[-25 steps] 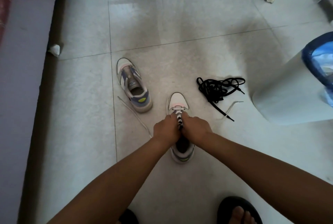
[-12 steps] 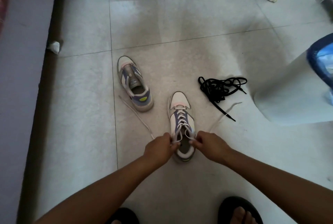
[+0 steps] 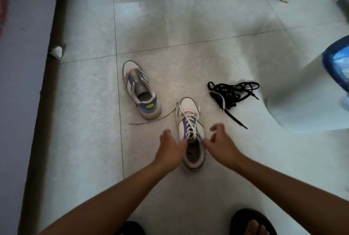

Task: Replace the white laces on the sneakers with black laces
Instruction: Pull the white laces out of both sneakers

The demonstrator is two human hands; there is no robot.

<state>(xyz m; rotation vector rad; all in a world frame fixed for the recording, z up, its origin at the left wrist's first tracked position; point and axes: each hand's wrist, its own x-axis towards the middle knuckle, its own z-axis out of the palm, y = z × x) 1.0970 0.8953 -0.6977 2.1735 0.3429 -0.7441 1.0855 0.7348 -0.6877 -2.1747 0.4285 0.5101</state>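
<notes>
Two hands: I hold them beside the laced sneaker (image 3: 190, 131).
Left hand (image 3: 170, 149): blurred; grip undeterminable.
Right hand (image 3: 221, 146): fingers loosely curled; contents unclear.
Black laces (image 3: 231, 94): piled right.

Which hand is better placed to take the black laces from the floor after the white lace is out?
Probably the right hand. The black laces lie on the floor on its side of the laced sneaker. The left hand would have to cross over that sneaker to reach them.
</notes>
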